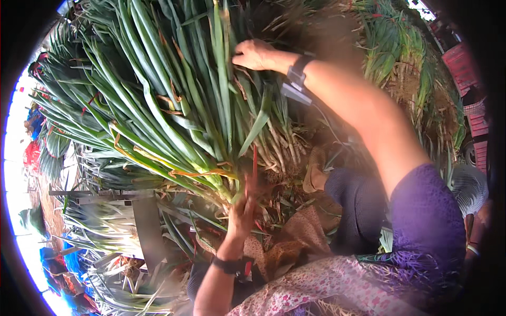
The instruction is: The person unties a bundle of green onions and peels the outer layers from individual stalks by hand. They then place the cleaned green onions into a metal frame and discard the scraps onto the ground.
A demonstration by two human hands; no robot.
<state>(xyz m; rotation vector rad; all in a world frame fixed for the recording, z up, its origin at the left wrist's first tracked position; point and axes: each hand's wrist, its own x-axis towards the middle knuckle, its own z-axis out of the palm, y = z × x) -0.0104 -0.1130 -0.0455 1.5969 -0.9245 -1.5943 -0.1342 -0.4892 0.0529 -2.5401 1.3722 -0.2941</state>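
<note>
A large bunch of green onions (pixel 174 121) fans out from its pale base toward the upper left. My left hand (pixel 241 213) is closed around that base, partly blurred, and its fingertips are hard to make out. Beside those fingers a thin red strip (pixel 255 160) stands upright. Farther up, my right hand (pixel 255 55) is by the long green leaves, its fingers curled and pressed together at the bunch's right edge. Whatever may be between those fingertips is hidden. Both wrists wear dark bands.
Behind the bunch, more green onions (pixel 284 139) lie with their roots toward me. Another heap of green onions (pixel 392 63) rises at the far right, near red crates (pixel 464 68). At left, white-stemmed onions (pixel 105 221) lie by a grey panel (pixel 149 226). A bare foot (pixel 315 176) shows near the middle.
</note>
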